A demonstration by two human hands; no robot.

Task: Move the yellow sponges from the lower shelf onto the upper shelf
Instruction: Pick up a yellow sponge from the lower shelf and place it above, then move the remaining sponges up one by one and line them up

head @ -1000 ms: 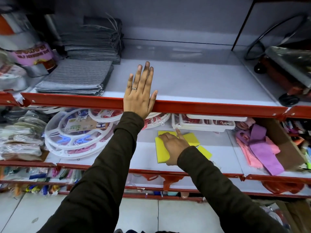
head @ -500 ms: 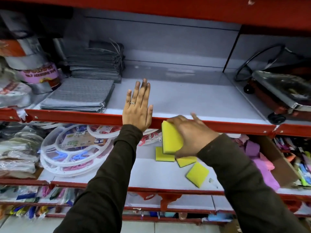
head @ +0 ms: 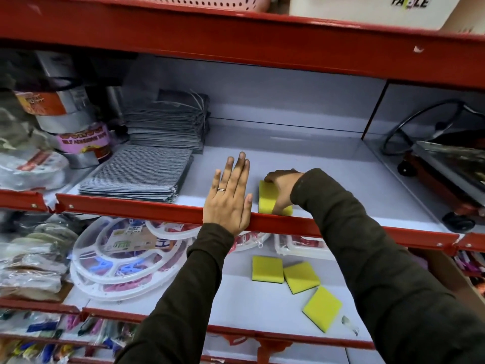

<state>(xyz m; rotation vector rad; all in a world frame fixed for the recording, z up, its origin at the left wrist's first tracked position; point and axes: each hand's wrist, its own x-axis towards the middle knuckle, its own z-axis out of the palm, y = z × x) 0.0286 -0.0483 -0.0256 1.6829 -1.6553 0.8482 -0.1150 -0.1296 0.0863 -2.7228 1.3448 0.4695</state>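
My right hand (head: 282, 186) grips a yellow sponge (head: 267, 198) and holds it down on the grey upper shelf (head: 328, 185), just behind the red front rail. My left hand (head: 229, 200) lies flat and open on that rail, fingers together, a ring on one finger, close to the left of the sponge. Three more yellow sponges with dark undersides lie on the lower shelf (head: 236, 306): one (head: 267, 269) square-on, one (head: 301, 276) touching it on the right, one (head: 322, 308) nearer the front edge.
Stacks of grey striped cloths (head: 139, 174) fill the upper shelf's left side, with tape rolls (head: 78, 143) beyond. A red wheeled trolley (head: 451, 179) sits at the right. White round hangers (head: 118, 261) occupy the lower shelf's left part.
My right hand lifted one sponge off the lower shelf, carried it up over the rail and set it on the upper shelf. The view tilted upward. My left hand stayed on the rail.
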